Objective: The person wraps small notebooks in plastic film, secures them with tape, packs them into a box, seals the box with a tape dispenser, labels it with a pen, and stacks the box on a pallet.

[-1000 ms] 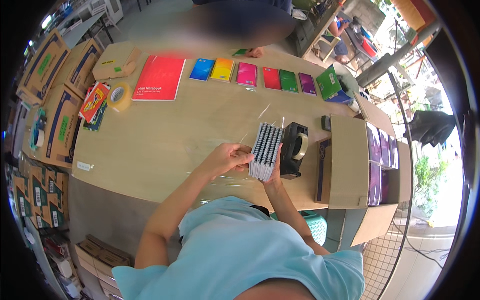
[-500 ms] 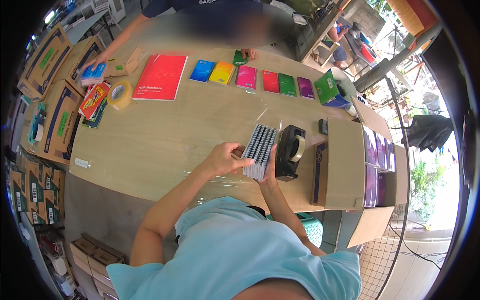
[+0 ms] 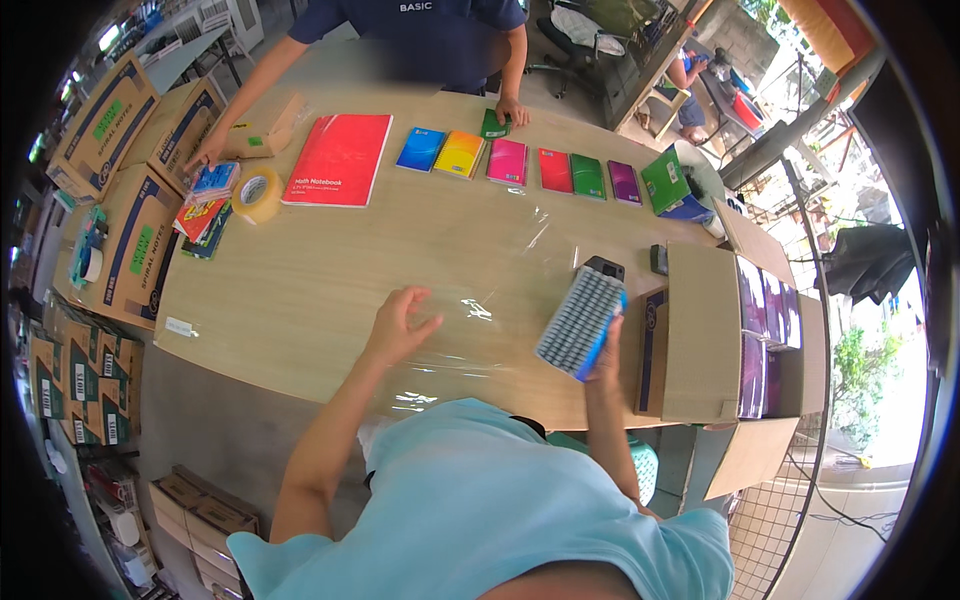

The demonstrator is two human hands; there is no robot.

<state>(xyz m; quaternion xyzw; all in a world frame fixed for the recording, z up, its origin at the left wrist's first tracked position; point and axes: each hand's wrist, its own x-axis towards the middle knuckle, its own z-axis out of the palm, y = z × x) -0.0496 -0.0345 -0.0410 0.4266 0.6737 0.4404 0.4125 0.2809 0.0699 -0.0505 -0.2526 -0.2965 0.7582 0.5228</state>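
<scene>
My right hand (image 3: pixel 608 350) is closed around a stack of spiral notebooks (image 3: pixel 578 322), tilted so that the rows of wire bindings face up; a blue cover shows along its right side. Behind the stack, a black tape dispenser (image 3: pixel 605 266) is mostly hidden. Off to the left, my left hand (image 3: pixel 402 325) hovers over the table, fingers apart and nothing in it. Across the table lie a large red notebook (image 3: pixel 338 160) and a row of small ones: blue (image 3: pixel 420 149), yellow (image 3: pixel 460 155), pink (image 3: pixel 508 163), red (image 3: pixel 556 171), green (image 3: pixel 588 177) and purple (image 3: pixel 625 183).
An open carton (image 3: pixel 705 330) with purple packs stands at right. Closed cartons (image 3: pixel 125 245) are stacked at left, near a tape roll (image 3: pixel 257 195) and a small blue pack (image 3: pixel 213 182). Opposite, a person in a dark shirt (image 3: pixel 415 35) touches a green notebook (image 3: pixel 494 124).
My left hand has let go of the notebook stack and moved left, opening. My right hand has carried the stack rightward and tilted it, now covering much of the tape dispenser.
</scene>
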